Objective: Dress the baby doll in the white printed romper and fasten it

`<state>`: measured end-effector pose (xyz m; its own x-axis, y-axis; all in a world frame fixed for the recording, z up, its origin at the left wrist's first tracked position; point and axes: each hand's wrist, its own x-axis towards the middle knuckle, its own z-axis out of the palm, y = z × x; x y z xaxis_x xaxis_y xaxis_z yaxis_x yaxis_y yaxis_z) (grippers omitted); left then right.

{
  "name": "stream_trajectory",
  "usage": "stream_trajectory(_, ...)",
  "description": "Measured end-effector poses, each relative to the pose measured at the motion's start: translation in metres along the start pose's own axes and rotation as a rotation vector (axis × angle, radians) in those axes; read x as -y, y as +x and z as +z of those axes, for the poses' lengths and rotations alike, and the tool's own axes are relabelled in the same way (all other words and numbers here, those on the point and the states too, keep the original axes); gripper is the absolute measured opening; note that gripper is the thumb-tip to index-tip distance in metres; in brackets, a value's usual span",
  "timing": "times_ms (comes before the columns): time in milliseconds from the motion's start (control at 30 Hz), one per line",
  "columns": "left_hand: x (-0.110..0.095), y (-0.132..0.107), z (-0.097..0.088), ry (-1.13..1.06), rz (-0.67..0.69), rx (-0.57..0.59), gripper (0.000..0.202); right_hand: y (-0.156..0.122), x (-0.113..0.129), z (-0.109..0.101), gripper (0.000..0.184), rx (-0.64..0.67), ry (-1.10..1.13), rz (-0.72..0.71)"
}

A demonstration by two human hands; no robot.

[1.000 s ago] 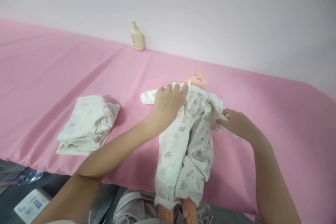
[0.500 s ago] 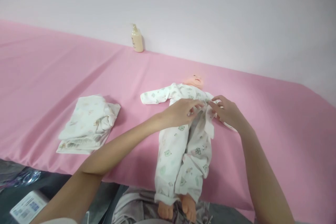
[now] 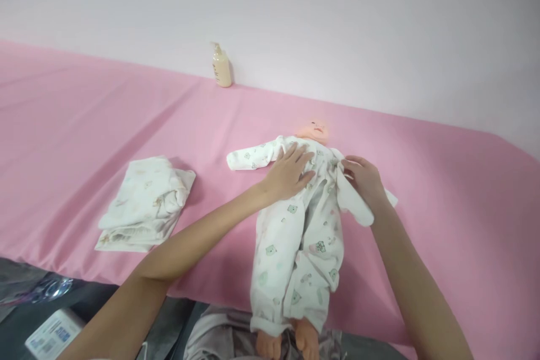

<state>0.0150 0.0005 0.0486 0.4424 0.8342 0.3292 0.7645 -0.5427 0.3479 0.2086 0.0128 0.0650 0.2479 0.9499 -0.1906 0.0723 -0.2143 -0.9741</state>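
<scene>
A baby doll [image 3: 314,130] lies on its back, its feet over the table's near edge. It wears a white printed baby outfit [image 3: 276,242] with long sleeves and legs. My left hand [image 3: 291,171] rests flat on the chest of the outfit, fingers spread. At the doll's side, my right hand [image 3: 360,177] pinches the edge of the outfit's front flap, whose loose end hangs down toward the right. The fingertips of that hand are partly hidden by the cloth. Part of the sleeve on that side is behind my right hand.
A pink cloth [image 3: 202,140] covers the table. Folded white printed clothes [image 3: 143,197] lie on the left. A cream pump bottle [image 3: 221,67] stands by the white wall [image 3: 337,22]. Below the near edge at lower left is a white box [image 3: 54,334] with a printed label.
My left hand has moved left from the flap and flattened onto the doll's chest. My right hand has shifted slightly right, and the flap now swings out to the right.
</scene>
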Motion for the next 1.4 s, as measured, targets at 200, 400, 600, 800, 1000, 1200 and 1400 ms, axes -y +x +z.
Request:
stream_trajectory(200, 0.001, 0.021, -0.01, -0.024, -0.009, -0.038, 0.034, -0.017, -0.013, 0.004, 0.022, -0.065, 0.22, 0.281)
stream_trajectory(400, 0.007, 0.067, 0.007, 0.08, -0.158, -0.155, 0.023, -0.007, -0.031, -0.004, 0.03, 0.014, 0.057, 0.113)
stream_trajectory(600, 0.008, 0.077, 0.018, 0.144, -0.134, -0.132, 0.024, 0.0, -0.039, -0.006, 0.04, -0.036, -0.263, -0.195)
stream_trajectory(800, 0.009, 0.081, 0.005, -0.009, -0.152, -0.066, 0.021, 0.014, -0.02, 0.008, 0.049, -0.12, -0.399, -0.288)
stream_trajectory(1000, 0.007, 0.091, 0.008, -0.549, -0.194, -0.296, 0.017, 0.033, -0.005, 0.012, 0.031, -0.186, -0.305, -0.37)
stream_trajectory(1200, 0.006, 0.091, 0.02, -0.62, -0.198, -0.316, 0.014, 0.05, 0.012, 0.022, 0.025, -0.135, -0.261, -0.467)
stream_trajectory(1400, 0.007, 0.091, 0.021, -0.582, -0.205, -0.319, 0.012, 0.081, -0.006, 0.013, 0.033, -0.097, -0.95, -0.339)
